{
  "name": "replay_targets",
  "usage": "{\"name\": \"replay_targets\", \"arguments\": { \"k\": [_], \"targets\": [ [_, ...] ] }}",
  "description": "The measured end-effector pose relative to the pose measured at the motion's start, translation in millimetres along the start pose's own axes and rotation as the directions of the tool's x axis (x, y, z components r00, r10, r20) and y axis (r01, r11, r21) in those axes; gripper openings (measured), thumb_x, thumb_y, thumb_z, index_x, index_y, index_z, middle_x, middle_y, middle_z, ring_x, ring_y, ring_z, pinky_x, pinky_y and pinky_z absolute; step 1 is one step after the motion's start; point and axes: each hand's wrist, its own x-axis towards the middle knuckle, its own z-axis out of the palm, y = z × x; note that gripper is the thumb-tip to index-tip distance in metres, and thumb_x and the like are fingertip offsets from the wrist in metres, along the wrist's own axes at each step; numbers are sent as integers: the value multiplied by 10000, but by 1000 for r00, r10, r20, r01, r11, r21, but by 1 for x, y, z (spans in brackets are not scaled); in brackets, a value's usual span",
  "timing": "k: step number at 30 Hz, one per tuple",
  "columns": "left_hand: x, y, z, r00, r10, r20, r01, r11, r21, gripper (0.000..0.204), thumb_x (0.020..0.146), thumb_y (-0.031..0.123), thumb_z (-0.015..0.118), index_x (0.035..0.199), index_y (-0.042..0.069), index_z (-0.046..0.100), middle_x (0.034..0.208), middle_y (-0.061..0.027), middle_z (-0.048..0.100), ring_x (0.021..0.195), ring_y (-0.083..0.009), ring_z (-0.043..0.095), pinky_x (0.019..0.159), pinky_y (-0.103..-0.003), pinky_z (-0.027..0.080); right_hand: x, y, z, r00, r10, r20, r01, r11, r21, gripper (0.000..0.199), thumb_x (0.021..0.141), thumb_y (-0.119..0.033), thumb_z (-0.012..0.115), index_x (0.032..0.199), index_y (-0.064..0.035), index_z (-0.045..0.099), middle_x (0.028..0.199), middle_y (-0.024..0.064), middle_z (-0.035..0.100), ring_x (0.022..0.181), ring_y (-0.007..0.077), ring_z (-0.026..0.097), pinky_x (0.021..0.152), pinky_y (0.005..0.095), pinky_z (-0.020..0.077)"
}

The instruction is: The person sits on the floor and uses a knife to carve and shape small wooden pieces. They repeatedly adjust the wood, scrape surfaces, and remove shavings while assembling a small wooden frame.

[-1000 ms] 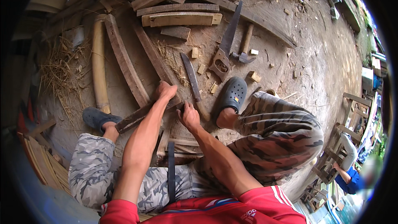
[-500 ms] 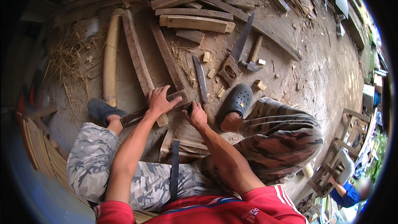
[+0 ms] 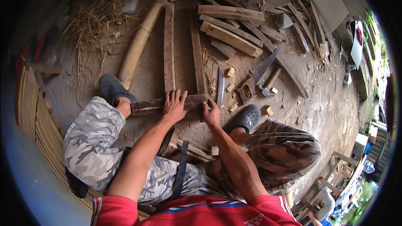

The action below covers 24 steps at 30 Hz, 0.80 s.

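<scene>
Since the earlier frames the plank point(image 3: 167, 104) has swung round: a second ago it ran slantwise from the lower left up toward the middle, and now it lies level across the middle of the frame, between the two feet. The two long slats point(image 3: 168, 46) above it, which leaned to the left before, now stand nearly straight up the frame, and the plank crosses their lower ends. The left hand point(image 3: 174, 105), earlier reaching up along the plank, now lies flat on it with fingers spread, pressing down near its middle. The right hand point(image 3: 211, 114) has closed on the plank's right end, fingers curled over the edge.

The plank is a short, dark, weathered board, rough and cracked along its grain, paler at the upper edge, its left end just beside the left foot in a grey clog point(image 3: 112, 88). It rests on the dirt floor point(image 3: 326, 100). A long knife point(image 3: 220, 87) lies just right of the slats, a saw point(image 3: 256, 75) and small wood blocks point(image 3: 230, 72) beyond it, a bamboo pole point(image 3: 138, 46) at the upper left.
</scene>
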Motion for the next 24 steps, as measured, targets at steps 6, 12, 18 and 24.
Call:
{"name": "replay_targets", "arguments": {
  "k": [6,12,18,24],
  "targets": [
    [1,-2,-2,999,14,37,-11,995,-99,861,759,321,795,1466,93,360,1317,-172,463,1266,-334,418,1071,-503,304,0,-8,-2,996,88,-6,-89,995,-45,457,947,-361,624,1241,-10,640,1138,220,691,1097,316,664,933,373,486],
    [0,-1,-3,999,32,26,-30,996,-82,859,772,323,788,1481,107,354,1286,-171,470,1230,-319,426,1030,-478,324,-1,-15,-4,998,57,-33,-59,995,-76,454,939,-379,628,1222,-25,656,1070,223,705,1037,335,686,886,377,504],
    [1,-2,0,1000,21,11,-20,997,-73,853,786,334,778,1491,119,347,1279,-167,468,1228,-321,419,1032,-472,317,3,-13,-4,998,52,-31,-55,994,-100,435,938,-374,629,1226,-50,663,1046,223,709,1009,327,697,864,376,511],
    [2,1,-1,999,-9,53,13,997,-81,869,791,330,774,1503,113,326,1329,-175,446,1271,-337,400,1065,-497,299,0,-14,-4,997,66,-29,-69,991,-116,440,933,-386,634,1220,-56,670,1049,222,709,1014,320,696,871,379,507]
  ]
}}
